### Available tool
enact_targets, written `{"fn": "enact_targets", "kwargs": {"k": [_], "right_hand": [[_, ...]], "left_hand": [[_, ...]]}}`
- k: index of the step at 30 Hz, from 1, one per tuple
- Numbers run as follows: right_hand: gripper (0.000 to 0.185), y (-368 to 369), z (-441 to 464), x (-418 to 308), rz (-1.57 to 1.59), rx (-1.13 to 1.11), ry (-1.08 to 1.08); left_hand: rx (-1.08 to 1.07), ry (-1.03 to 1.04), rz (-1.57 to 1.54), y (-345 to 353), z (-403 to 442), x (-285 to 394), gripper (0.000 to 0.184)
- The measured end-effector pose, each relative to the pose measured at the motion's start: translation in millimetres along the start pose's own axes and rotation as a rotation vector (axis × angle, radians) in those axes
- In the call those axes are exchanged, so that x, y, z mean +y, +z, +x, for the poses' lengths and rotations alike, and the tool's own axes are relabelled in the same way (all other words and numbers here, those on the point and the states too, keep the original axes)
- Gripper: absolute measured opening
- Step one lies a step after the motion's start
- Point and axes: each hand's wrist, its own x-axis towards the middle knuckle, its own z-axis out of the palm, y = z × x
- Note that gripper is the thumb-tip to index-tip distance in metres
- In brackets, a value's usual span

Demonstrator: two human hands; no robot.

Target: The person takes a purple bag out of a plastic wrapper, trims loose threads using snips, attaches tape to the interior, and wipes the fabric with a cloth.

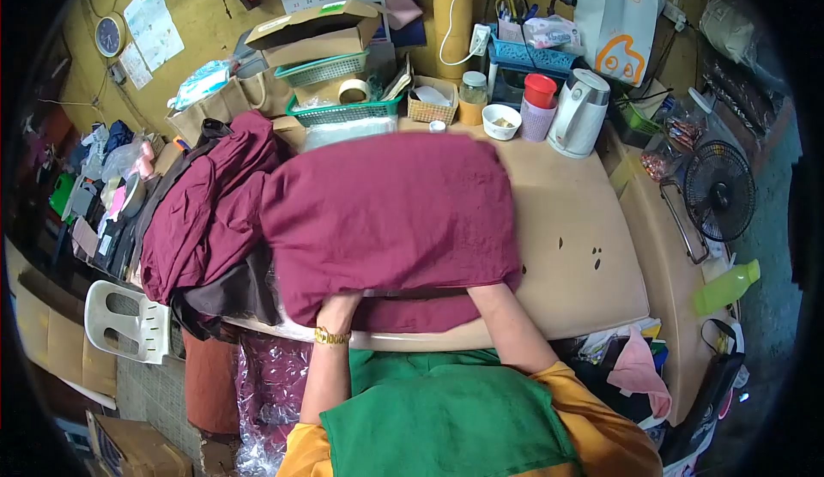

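Observation:
A maroon cloth piece [395,211], perhaps a garment, spreads over the tan table in front of me. Both hands reach in under its near edge. Of my left hand [340,304] only the back near the wrist shows, with a gold-coloured bracelet [331,336] below it. My right hand [487,295] enters the cloth further right. The cloth covers the fingers of both hands, so their grip is hidden. A fold of the same maroon cloth hangs below, between my wrists. To the left lies a heap of maroon and black garments [206,194].
Along the back stand a white electric kettle [580,112], a red-lidded cup [539,104], a white bowl [500,122], a jar [473,95] and green baskets [343,111]. A black fan [719,190] and a green bottle [726,288] are at right. A white plastic chair [127,318] stands at left.

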Motion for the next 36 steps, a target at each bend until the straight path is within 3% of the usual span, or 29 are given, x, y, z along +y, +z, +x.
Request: {"fn": "enact_targets", "kwargs": {"k": [1, 2, 4, 5, 7, 10, 11, 13, 15, 17, 21, 23, 25, 27, 28, 30, 33, 34, 35, 36], "right_hand": [[0.061, -3.0, 1.0, 3.3, -0.043, -0.032, 0.026], [0.061, -0.8, 3.5, 7.9, -0.094, -0.073, 0.060], [0.060, -8.7, 12.5, 11.4, -0.138, -0.036, 0.072], [0.060, -17.9, 19.1, 1.7, -0.095, 0.064, 0.030], [0.060, -42.5, 38.4, -29.0, 0.016, 0.287, -0.106], [0.059, -73.9, 41.6, -88.9, -0.077, 0.352, -0.386], [0.059, -72.6, 40.1, -96.7, -0.192, 0.308, -0.473], [0.058, -53.3, 33.6, -91.8, -0.472, 0.133, -0.614], [0.058, -21.6, 17.3, -65.2, -0.695, -0.080, -0.697], [0.057, 3.4, -6.4, -33.9, -0.790, -0.189, -0.670], [0.063, 8.1, -77.9, 10.6, -0.802, -0.296, -0.330], [0.068, -24.8, -105.7, -21.8, -0.838, -0.477, -0.186], [0.058, -71.0, -133.2, -28.8, -0.769, -0.636, -0.161], [0.035, -119.9, -121.8, -96.5, -0.665, -0.864, 0.240], [0.035, -128.7, -117.7, -114.4, -0.666, -0.865, 0.245], [0.023, -136.7, -111.0, -134.6, -0.184, -0.382, -0.052], [0.018, -91.1, -84.1, -118.6, -0.096, -0.376, -0.183], [0.018, -71.8, -77.6, -99.0, -0.138, -0.522, -0.151], [0.018, -54.7, -72.6, -75.1, -0.178, -0.666, -0.118], [0.018, -41.6, -73.0, -52.3, -0.177, -0.664, -0.118]], "left_hand": [[0.036, 0.029, 0.041, -9.1, 4.8, 10.4, 0.048], [-0.333, -0.072, -0.129, -15.2, 13.7, 24.2, 0.049], [-0.646, -0.146, -0.433, -44.2, 20.7, 72.0, 0.049], [-0.591, -0.121, -0.572, -54.3, 16.1, 95.6, 0.049], [-0.325, 0.266, -0.741, -65.6, 2.0, 119.2, 0.051], [-0.749, 0.443, -1.105, -106.1, 14.6, 123.2, 0.050], [-0.771, 0.411, -1.344, -112.9, 13.5, 122.0, 0.047], [-0.747, 0.322, -1.533, -119.5, 12.7, 104.7, 0.038], [-0.564, 0.086, -1.780, -114.4, 0.4, 75.7, 0.025], [-0.354, -0.176, -1.580, -118.4, -4.4, 40.0, 0.017], [-0.130, -0.326, -1.459, -135.9, -12.2, 7.9, 0.016], [-0.252, -0.391, -1.374, -139.7, -9.7, 33.3, 0.021], [-0.307, -0.157, -1.102, -122.8, -4.7, 62.8, 0.025], [-0.400, 0.002, -0.727, -107.8, -7.1, 83.7, 0.027], [-0.481, 0.038, -0.712, -102.0, -8.3, 97.8, 0.028], [-0.621, 0.124, -0.746, -78.3, -16.4, 114.2, 0.031], [-0.736, 0.320, -0.792, -48.1, -26.9, 122.9, 0.033], [-0.738, 0.319, -0.792, -43.4, -29.3, 120.7, 0.033], [-0.716, 0.269, -0.618, -40.3, -31.5, 116.1, 0.033], [-0.689, 0.220, -0.444, -39.9, -33.1, 111.7, 0.034]]}}
